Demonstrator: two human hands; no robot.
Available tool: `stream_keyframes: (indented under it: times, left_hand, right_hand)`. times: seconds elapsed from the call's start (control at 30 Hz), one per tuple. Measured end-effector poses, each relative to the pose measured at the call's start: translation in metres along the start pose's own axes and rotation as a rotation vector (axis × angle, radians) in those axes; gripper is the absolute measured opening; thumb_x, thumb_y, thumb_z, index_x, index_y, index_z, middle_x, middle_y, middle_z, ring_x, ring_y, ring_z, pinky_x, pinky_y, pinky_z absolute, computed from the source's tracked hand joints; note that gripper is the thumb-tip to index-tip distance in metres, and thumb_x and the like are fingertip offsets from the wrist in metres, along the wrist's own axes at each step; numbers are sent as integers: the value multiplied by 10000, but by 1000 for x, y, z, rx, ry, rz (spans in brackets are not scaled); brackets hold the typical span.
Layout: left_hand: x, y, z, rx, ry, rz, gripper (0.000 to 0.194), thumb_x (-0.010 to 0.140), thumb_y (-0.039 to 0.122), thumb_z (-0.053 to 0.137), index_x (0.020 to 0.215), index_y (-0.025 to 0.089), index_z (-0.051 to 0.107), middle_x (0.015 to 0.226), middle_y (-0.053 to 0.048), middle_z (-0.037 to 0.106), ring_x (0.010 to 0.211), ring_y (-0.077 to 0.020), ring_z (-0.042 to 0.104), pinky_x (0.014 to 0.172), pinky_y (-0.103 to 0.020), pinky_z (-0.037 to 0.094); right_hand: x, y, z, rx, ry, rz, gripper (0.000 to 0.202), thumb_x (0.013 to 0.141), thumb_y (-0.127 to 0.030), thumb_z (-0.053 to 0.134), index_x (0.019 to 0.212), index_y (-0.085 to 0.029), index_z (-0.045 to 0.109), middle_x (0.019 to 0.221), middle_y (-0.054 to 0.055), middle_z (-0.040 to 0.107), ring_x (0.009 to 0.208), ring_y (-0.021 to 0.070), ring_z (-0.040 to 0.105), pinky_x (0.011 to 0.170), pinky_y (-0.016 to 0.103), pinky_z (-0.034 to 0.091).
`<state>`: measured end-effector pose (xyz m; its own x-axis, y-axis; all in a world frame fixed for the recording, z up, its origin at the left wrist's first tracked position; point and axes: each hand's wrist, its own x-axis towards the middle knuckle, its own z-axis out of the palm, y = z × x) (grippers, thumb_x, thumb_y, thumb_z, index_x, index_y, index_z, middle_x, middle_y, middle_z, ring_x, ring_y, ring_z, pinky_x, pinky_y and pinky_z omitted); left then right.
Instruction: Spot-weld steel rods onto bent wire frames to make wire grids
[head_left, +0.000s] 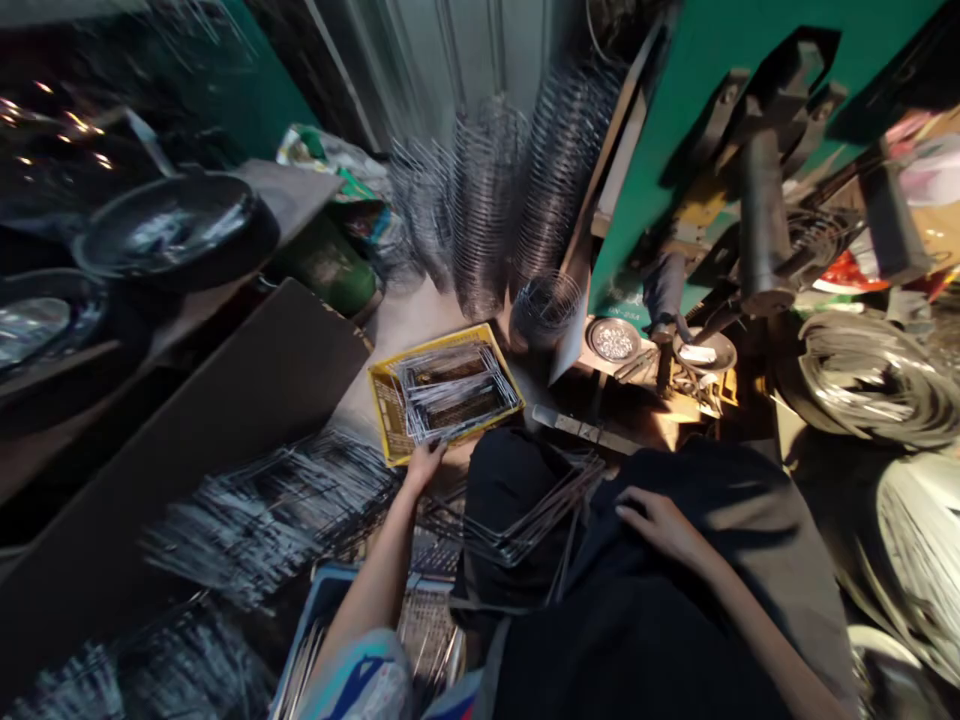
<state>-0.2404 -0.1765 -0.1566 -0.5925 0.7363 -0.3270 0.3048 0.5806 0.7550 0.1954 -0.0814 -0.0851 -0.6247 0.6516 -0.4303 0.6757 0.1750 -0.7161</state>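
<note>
My left hand point(426, 464) reaches to the near edge of a yellow plastic crate point(381, 420). Its fingers are closed at the near corner of some rectangular wire frames point(454, 385) lying in the crate; the fingertips are small and partly hidden. On my dark-clothed lap rests a loose bundle of bent wire frames point(517, 540), between my knees. My right hand point(660, 522) lies on my right thigh with its fingers stretched out, beside that bundle and holding nothing.
Tall stacks of wire rings point(487, 210) stand behind the crate. A green machine point(634, 270) rises at front right, with a round dish of small parts point(615, 340) at its base. Wire coils point(877, 375) lie right. Wire pieces point(277, 510) and a blue crate point(319, 590) are left.
</note>
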Motion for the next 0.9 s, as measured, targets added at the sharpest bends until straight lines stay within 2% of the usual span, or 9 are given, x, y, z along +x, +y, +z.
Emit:
stream_keyframes:
  times: [0.13, 0.27, 0.33, 0.4, 0.53, 0.67, 0.73, 0.8, 0.9]
  left_hand:
    - [-51, 34, 0, 64, -124, 137, 259, 899, 408, 585, 816, 169, 643, 814, -29, 647, 843, -204, 600, 808, -310, 455]
    - [-120, 75, 0, 288, -339, 513, 293, 884, 467, 610, 779, 194, 590, 794, -24, 588, 772, -185, 549, 729, -290, 428]
    - [-145, 85, 5, 412, -400, 622, 269, 929, 427, 550, 795, 199, 600, 825, -40, 585, 805, -198, 549, 752, -306, 433]
    - [-156, 89, 12, 507, -423, 670, 281, 961, 378, 487, 774, 204, 605, 824, -51, 582, 823, -211, 546, 767, -322, 434]
    - [-154, 91, 22, 564, -424, 671, 353, 975, 375, 453, 690, 208, 577, 779, -52, 565, 800, -214, 527, 701, -311, 413]
    - [-143, 103, 20, 461, -473, 611, 332, 945, 424, 516, 717, 203, 613, 764, -36, 584, 796, -196, 547, 720, -293, 420]
    - [-137, 112, 15, 424, -510, 534, 324, 911, 466, 566, 737, 197, 621, 747, -20, 607, 757, -181, 564, 698, -276, 421]
    - [-129, 122, 10, 429, -519, 469, 347, 902, 498, 562, 741, 195, 620, 710, -7, 619, 696, -168, 572, 650, -262, 410]
    - [-109, 134, 2, 520, -412, 514, 391, 959, 485, 438, 756, 200, 613, 704, -19, 645, 684, -177, 603, 654, -267, 411]
  right_hand:
    - [1, -2, -17, -64, 70, -30, 282, 920, -414, 507, 1008, -214, 685, 995, 72, 731, 942, 252, 671, 838, 342, 481]
    - [-10, 6, -44, -90, 175, -4, 279, 929, -403, 510, 1052, -222, 683, 1036, 65, 730, 980, 247, 671, 870, 354, 486]
    - [-20, 11, -59, -91, 235, -6, 270, 932, -395, 509, 1054, -235, 688, 1069, 58, 730, 1008, 241, 671, 894, 354, 488]
    - [-32, 16, -73, -84, 308, -13, 269, 931, -405, 515, 1044, -242, 697, 1103, 57, 728, 1036, 243, 669, 920, 358, 489]
    - [-61, 27, -102, -55, 482, 63, 346, 914, -501, 541, 1056, -227, 697, 1049, 78, 741, 967, 259, 692, 888, 371, 513]
    - [-100, 54, -131, -94, 676, 176, 446, 878, -614, 543, 1045, -231, 699, 1060, 90, 739, 980, 266, 690, 876, 363, 504]
    - [-122, 81, -148, -116, 754, 253, 470, 861, -650, 535, 1034, -245, 701, 1065, 97, 740, 988, 264, 688, 860, 356, 496]
    - [-146, 120, -166, -142, 808, 362, 467, 836, -659, 546, 1014, -259, 707, 1021, 120, 745, 941, 264, 692, 804, 362, 493]
    - [-179, 195, -191, -249, 876, 677, 328, 769, -574, 621, 898, -291, 726, 867, 153, 741, 796, 283, 678, 684, 406, 462]
